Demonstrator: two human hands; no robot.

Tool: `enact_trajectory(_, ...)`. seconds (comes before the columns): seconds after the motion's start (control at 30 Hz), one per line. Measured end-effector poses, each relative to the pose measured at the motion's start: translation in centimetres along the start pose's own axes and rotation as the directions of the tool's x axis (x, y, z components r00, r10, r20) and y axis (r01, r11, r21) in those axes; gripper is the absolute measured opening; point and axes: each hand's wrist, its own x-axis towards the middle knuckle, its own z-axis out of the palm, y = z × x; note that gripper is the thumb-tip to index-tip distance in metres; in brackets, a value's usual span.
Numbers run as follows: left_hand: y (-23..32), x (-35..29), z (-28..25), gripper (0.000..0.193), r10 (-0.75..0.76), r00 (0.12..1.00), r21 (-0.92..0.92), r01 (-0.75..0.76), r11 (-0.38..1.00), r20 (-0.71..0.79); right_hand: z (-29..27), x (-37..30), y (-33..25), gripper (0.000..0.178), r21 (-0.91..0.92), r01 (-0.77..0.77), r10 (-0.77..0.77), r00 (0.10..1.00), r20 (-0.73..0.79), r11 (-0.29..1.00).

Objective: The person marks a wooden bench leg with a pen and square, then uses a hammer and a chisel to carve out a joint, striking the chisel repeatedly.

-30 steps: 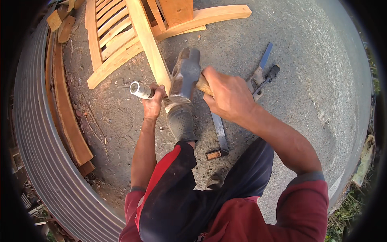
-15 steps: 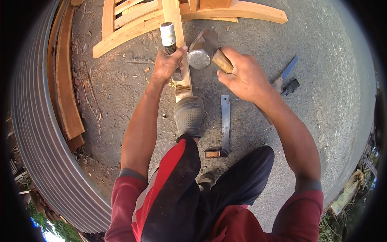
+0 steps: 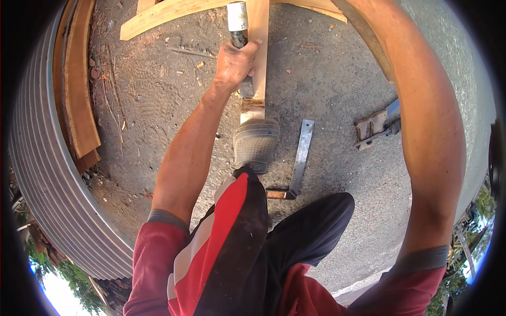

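My left hand [image 3: 235,64] is closed around a chisel [image 3: 238,18] with a white-capped handle, held upright with its blade down. The blade meets a pale wooden bar [image 3: 258,63] near a notch cut close to its end. My foot in a grey clog [image 3: 256,143] rests on that end of the bar. My right arm [image 3: 429,116] is raised up the right side, and its hand lies beyond the top edge. A wooden mallet handle [image 3: 366,39] slants down beside that forearm; the mallet's head is out of sight.
A try square [image 3: 303,150] lies right of my foot. Farther right is a handsaw [image 3: 370,126], partly hidden by my arm. A curved wooden frame piece [image 3: 174,16] spans the top. Boards [image 3: 81,84] lie along a corrugated metal sheet [image 3: 47,174] at left.
My right hand has swung the mallet up and away from the chisel, out of the picture. The left hand still grips the chisel; the view has shifted slightly.
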Motion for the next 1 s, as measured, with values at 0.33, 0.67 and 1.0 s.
enact_trajectory(0.33, 0.2, 0.4, 1.1, 0.038, -0.008, 1.000, 0.184, 0.009, 0.983, -0.006, 1.7, 3.2, 3.2, 0.028, -0.246, 0.306, -0.119, 0.815, 0.568, 0.920)
enact_trajectory(0.67, -0.4, 0.5, 1.0, 0.039, -0.031, 0.999, 0.243, 0.021, 0.970, 0.039, 2.7, 4.3, 3.2, 0.025, -0.391, 0.439, -0.159, 0.804, 0.573, 0.809)
enact_trajectory(1.0, -0.2, 0.3, 0.4, 0.036, -0.004, 1.000, 0.147, -0.001, 0.989, 0.029, 5.3, 0.8, 6.0, 0.011, -0.306, 0.321, -0.251, 0.936, 0.247, 0.896)
